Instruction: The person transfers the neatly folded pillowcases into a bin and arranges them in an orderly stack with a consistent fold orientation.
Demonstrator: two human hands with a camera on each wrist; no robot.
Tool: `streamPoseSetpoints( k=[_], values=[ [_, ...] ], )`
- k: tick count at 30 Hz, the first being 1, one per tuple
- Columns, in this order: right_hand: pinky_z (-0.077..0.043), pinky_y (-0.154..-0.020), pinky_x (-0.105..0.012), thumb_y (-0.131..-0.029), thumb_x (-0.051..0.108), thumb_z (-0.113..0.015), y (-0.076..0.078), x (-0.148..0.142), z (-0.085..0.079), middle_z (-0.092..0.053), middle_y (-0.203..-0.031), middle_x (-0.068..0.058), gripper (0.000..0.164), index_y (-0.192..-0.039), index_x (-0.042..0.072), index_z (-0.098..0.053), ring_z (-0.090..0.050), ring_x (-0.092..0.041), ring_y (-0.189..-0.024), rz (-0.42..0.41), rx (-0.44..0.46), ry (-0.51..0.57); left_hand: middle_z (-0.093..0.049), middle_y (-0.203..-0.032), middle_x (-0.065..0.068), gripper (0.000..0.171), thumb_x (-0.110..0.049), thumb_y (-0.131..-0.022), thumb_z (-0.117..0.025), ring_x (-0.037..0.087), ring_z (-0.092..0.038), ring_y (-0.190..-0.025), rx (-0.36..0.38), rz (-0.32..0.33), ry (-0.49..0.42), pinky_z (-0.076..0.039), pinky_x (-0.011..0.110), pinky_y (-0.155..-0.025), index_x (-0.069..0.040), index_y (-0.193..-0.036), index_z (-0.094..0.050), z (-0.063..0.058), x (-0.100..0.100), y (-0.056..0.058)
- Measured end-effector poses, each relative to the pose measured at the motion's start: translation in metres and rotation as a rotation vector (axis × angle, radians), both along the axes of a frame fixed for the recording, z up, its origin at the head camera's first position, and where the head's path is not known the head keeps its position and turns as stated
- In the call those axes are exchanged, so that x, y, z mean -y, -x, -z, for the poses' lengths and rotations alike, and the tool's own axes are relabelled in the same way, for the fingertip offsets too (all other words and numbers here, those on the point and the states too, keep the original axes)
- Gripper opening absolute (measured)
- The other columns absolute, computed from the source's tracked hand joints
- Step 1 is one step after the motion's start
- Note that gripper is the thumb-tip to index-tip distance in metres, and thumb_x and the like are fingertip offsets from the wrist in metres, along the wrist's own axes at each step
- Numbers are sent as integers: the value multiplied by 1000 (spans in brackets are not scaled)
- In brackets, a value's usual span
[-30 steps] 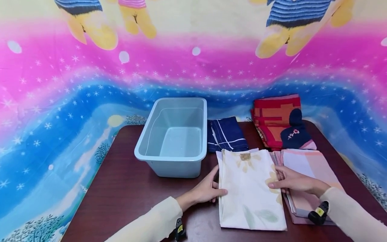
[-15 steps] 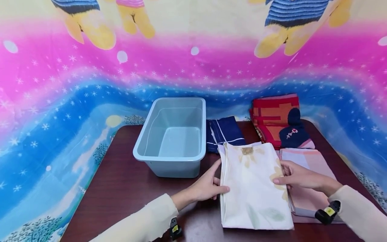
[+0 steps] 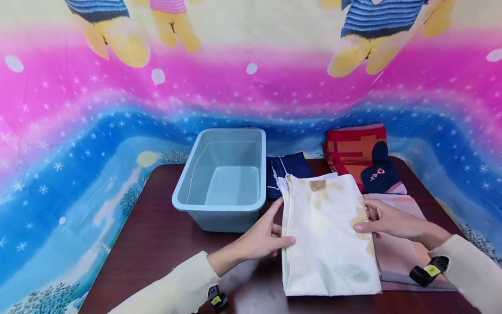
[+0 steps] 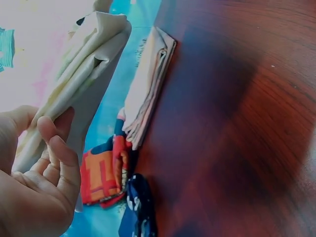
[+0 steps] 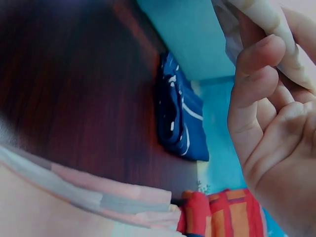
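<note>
A folded white cloth [image 3: 325, 244] with a pale flower print is held up between my two hands in the head view. My left hand [image 3: 256, 237] grips its left edge, thumb on the front face and fingers behind. At the opposite edge, my right hand [image 3: 390, 220] pinches the layers the same way. The left wrist view shows the cloth's layered edge [image 4: 84, 64] raised off the tabletop. To its left stands a light blue plastic tub [image 3: 219, 208] with nothing inside.
Behind the white cloth lies a folded navy cloth [image 3: 296, 165] with white lines. A red and orange folded cloth [image 3: 349, 150] sits at the back right, a navy sock-like piece [image 3: 376, 176] on it. Folded pink cloth [image 3: 404, 257] lies under my right forearm on the dark table [image 3: 157, 244].
The white cloth has risen toward me and shifted slightly right, with both hands moving along with it. It now covers more of the navy cloth. The tub and other cloths stay put.
</note>
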State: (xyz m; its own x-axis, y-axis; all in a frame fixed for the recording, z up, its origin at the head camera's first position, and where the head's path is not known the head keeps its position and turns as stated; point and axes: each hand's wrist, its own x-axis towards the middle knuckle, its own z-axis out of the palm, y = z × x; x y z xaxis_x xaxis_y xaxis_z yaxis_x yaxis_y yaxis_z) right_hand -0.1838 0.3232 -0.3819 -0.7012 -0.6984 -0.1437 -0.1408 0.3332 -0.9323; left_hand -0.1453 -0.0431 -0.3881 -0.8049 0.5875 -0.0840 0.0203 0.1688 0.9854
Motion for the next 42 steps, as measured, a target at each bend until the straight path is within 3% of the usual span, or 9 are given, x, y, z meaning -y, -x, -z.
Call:
streamPoseSetpoints(
  k=[7, 13, 18, 23, 27, 30, 33, 42],
  values=[
    [-49, -48, -33, -102, 2, -53, -4, 9, -13, -75, -86, -7, 32, -133, 9, -46, -50, -33, -54, 21, -3, 2, -75, -95, 20, 94, -9, -92, -71, 15, -53, -48, -6, 20, -18, -46, 28, -47, -33, -161, -11, -17, 13, -1],
    [-48, -47, -33, -102, 2, -51, -4, 19, -26, -69, -77, 1, 27, -129, 5, -48, -49, -31, -53, 20, -23, 19, -75, -95, 16, 98, -14, -93, -72, 15, -52, -47, 9, 8, 49, -47, 31, -49, -32, -162, -5, -37, 23, 1],
    [-47, -47, -37, -102, 1, -52, -5, 29, -35, -70, -78, 0, 28, -129, 3, -49, -50, -32, -55, 18, -60, 32, -75, -92, 13, 98, -16, -93, -72, 15, -53, -49, 15, 6, 73, -47, 30, -50, -36, -161, -5, -49, 30, 2],
    [-50, -48, -34, -102, 1, -52, -4, 37, -41, -76, -89, -6, 32, -133, 2, -46, -58, -24, -56, 17, -62, 52, -75, -93, 14, 95, -15, -95, -69, 16, -54, -50, -12, 19, 75, -48, 29, -51, -34, -161, -4, -59, 37, 6],
    [-56, -54, -34, -102, 2, -52, -1, 43, -46, -77, -104, -11, 39, -139, 1, -41, -71, -17, -69, 24, -48, 71, -75, -90, 15, 93, -13, -96, -68, 16, -54, -49, -32, 17, 79, -48, 29, -50, -35, -161, -5, -70, 45, 12],
    [-54, -53, -33, -102, 3, -52, 2, 48, -50, -77, -103, -11, 39, -140, 0, -40, -69, -14, -68, 30, -56, 73, -74, -87, 13, 92, -13, -97, -67, 17, -54, -48, -33, 45, 91, -47, 29, -50, -37, -160, -5, -77, 51, 16],
    [-49, -46, -33, -102, 3, -53, 5, 53, -54, -78, -97, -11, 37, -137, -1, -43, -60, -13, -56, 35, -83, 68, -74, -88, 11, 91, -14, -97, -67, 18, -54, -49, -30, 65, 106, -48, 30, -50, -38, -159, -4, -83, 57, 18],
    [-51, -49, -33, -102, 5, -55, 14, 67, -62, -78, -98, -9, 37, -137, -2, -42, -62, -12, -58, 42, -93, 68, -71, -82, 7, 91, -18, -97, -67, 19, -52, -51, -52, 58, 165, -44, 30, -49, -35, -160, -4, -96, 72, 25]
  ],
)
